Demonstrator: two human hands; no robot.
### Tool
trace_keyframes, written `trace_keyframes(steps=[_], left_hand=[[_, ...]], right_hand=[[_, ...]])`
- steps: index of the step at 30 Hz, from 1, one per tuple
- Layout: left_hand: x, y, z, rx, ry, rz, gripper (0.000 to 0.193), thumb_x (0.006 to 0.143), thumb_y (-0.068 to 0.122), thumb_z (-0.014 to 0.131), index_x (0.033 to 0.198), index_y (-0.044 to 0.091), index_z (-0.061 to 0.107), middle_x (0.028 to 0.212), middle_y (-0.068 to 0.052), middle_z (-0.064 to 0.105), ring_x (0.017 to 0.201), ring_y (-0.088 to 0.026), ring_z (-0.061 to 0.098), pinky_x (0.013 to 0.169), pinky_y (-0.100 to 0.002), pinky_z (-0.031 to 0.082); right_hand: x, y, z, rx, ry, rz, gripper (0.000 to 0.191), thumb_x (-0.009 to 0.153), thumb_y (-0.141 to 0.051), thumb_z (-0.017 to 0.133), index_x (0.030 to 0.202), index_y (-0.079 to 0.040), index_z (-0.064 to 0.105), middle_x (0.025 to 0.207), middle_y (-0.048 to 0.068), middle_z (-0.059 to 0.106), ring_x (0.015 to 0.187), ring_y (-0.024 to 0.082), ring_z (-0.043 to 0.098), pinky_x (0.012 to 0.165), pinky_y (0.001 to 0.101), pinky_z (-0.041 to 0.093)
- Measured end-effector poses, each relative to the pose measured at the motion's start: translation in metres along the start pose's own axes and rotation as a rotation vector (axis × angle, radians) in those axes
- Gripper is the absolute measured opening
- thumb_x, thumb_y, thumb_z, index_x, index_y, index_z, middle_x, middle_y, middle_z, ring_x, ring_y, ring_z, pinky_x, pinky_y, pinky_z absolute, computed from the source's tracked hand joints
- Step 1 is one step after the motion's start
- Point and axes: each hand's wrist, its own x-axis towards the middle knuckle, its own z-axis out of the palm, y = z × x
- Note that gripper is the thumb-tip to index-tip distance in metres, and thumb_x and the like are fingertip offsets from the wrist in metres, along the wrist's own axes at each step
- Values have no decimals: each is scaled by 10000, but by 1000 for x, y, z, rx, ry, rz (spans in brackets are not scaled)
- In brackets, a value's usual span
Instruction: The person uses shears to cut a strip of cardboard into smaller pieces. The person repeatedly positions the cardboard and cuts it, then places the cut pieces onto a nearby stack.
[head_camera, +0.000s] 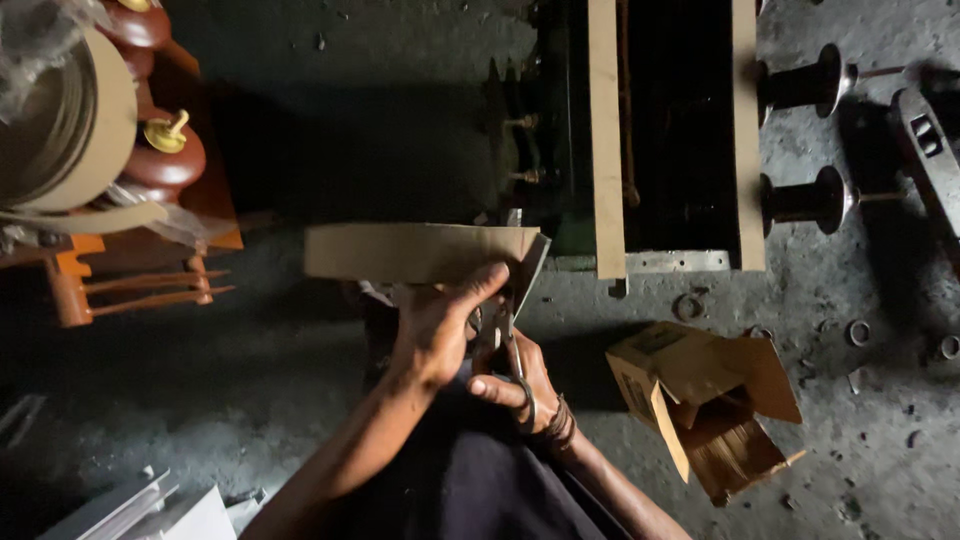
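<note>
2 hands (440, 325) cut paper strip (415, 252) beside open cardboard box (705, 395).

One head-worn view, steeply downward and close over both hands, lap and surrounding dark concrete floor (330, 140).

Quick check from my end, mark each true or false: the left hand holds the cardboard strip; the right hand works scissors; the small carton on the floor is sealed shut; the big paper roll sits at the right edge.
1. The left hand holds the cardboard strip. True.
2. The right hand works scissors. True.
3. The small carton on the floor is sealed shut. False: its flaps are open.
4. The big paper roll sits at the right edge. False: it is at the upper left; black spools are at the right.
</note>
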Motion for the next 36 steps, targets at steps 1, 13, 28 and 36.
trace_keyframes(steps=[1, 13, 28, 36], left_hand=[[-1, 1, 2, -80, -36, 68, 195, 815, 131, 817, 978, 56, 741, 953, -29, 762, 884, -112, 715, 801, -278, 581], [13, 40, -6, 224, -175, 124, 228, 953, 204, 737, 955, -20, 783, 885, -89, 779, 787, -141, 717, 764, -322, 615], [11, 79, -1, 847, -474, 170, 186, 915, 170, 745, 997, 3, 756, 848, -66, 816, 713, -98, 771, 606, -259, 615], [20, 59, -14, 1073, -532, 676, 288, 927, 127, 812, 816, -18, 589, 689, -176, 650, 618, -328, 675, 534, -405, 462]], right_hand=[[1, 0, -1, 52, -29, -1, 797, 698, -606, 847, 1147, -5, 576, 907, 48, 572, 817, 160, 517, 706, 315, 435], [-8, -16, -68, -215, -431, -131, 1004, 615, -787, 842, 1225, -25, 608, 1169, 89, 588, 1101, 230, 572, 965, 374, 487], [4, -44, -48, -658, -363, -169, 1055, 448, -724, 901, 1213, -86, 552, 968, 61, 668, 893, 273, 685, 798, 436, 551], [7, -24, -28, -632, -186, -295, 1078, 534, -824, 807, 1242, -56, 543, 1074, 84, 677, 1017, 329, 665, 907, 458, 508]])
